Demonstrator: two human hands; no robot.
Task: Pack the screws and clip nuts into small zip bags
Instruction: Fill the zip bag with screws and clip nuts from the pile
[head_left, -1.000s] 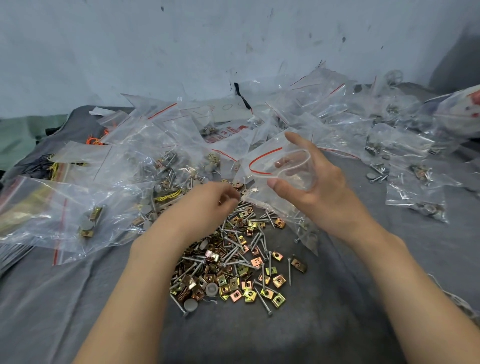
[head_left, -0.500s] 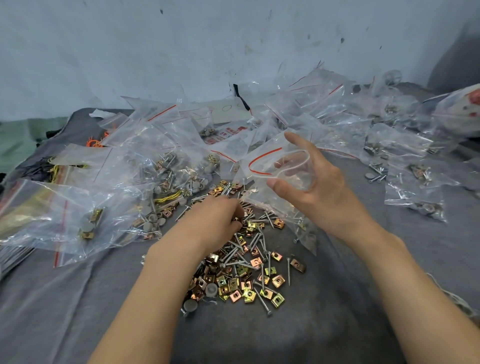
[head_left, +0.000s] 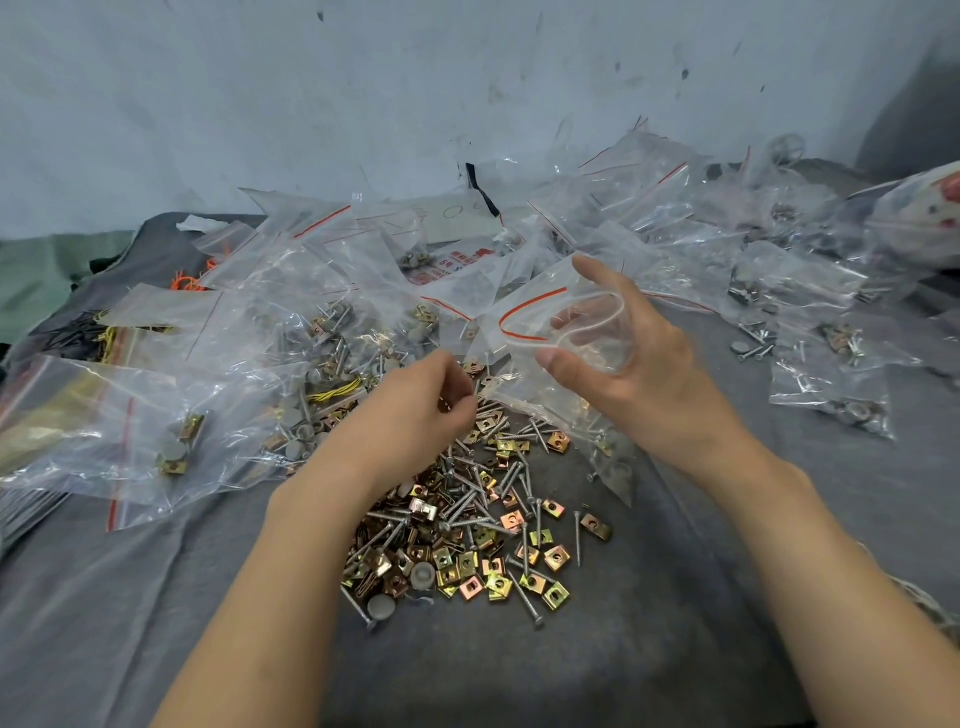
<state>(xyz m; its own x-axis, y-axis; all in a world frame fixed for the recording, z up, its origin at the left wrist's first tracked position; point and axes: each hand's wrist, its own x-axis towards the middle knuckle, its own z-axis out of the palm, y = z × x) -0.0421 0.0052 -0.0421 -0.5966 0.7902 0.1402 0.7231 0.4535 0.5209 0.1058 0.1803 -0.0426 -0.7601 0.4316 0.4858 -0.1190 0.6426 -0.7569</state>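
A loose pile of silver screws and brass-coloured clip nuts lies on the grey cloth in front of me. My right hand holds a small clear zip bag with a red strip, thumb and fingers keeping its mouth spread open above the pile's far edge. My left hand hovers over the pile's far left, fingers curled and pinched together; whatever they pinch is hidden. The left fingertips sit just left of and below the bag's mouth.
Filled zip bags lie to the left, and many more clear bags are heaped along the back and right. A pale wall stands behind. Grey cloth covers the surface near me.
My left hand dipped to the pile, then rose again toward the bag's mouth with fingers pinched. My right hand and the open bag stayed nearly still.
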